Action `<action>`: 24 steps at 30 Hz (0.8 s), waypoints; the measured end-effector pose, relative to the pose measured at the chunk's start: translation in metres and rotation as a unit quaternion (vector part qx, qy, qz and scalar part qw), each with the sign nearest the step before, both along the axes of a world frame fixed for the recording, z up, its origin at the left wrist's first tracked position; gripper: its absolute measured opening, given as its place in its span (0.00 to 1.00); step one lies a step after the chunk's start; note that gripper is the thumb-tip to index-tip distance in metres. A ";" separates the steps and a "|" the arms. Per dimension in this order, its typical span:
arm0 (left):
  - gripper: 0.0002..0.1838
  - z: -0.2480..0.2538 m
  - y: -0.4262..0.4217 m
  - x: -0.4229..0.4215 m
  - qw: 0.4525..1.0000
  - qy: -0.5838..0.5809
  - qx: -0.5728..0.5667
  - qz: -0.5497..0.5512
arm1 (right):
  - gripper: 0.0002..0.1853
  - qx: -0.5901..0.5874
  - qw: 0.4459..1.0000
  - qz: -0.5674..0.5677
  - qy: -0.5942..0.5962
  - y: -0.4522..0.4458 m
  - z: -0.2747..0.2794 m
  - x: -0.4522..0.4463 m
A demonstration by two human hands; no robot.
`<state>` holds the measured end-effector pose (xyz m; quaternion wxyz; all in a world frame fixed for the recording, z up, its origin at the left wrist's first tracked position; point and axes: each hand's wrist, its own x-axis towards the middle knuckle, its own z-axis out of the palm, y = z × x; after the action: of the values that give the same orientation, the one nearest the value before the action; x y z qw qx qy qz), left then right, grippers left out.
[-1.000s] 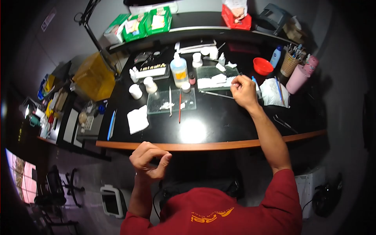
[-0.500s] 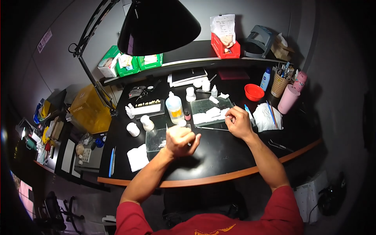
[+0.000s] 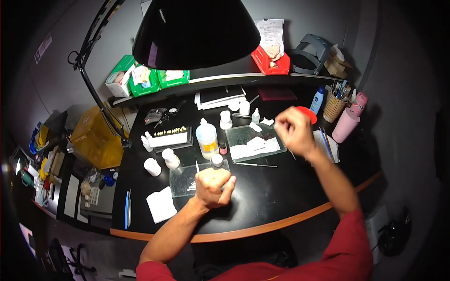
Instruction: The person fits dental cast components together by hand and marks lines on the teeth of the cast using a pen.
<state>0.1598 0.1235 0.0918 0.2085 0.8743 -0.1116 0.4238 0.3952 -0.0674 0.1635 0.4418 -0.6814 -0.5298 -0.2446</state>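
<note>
Glass plate (image 3: 180,181) lies on the black table (image 3: 262,201), partly hidden by the left hand (image 3: 214,187). Both hands curled, right (image 3: 295,132) blurred; grip indeterminable. Lamp (image 3: 197,35) overhead; shelf (image 3: 220,70) behind.

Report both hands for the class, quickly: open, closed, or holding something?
Left hand: curled closed; whether anything is inside cannot be told.
Right hand: partly curled, blurred; whether it holds anything cannot be told.

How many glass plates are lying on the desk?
2: the nearer plate is partly hidden by the left hand; the farther plate, towards the right hand, holds white material. Others hidden behind the hands can't be ruled out.
</note>
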 end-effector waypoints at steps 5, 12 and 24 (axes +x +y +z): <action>0.14 0.003 0.001 0.002 0.999 -0.005 0.042 -0.027 | 0.06 -0.011 0.978 -0.119 -0.172 0.054 0.098 0.135; 0.13 0.008 0.007 -0.001 0.997 -0.041 0.056 -0.018 | 0.18 -0.178 0.929 -0.319 -0.052 0.115 0.146 0.213; 0.20 0.004 0.003 -0.004 0.991 -0.083 0.047 -0.098 | 0.17 -0.115 0.877 -0.459 -0.087 0.156 0.124 0.274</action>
<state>0.1560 0.1263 0.0959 0.1980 0.8296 -0.2333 0.4671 0.6693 0.0887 0.2876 0.1502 -0.8701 -0.2183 -0.4157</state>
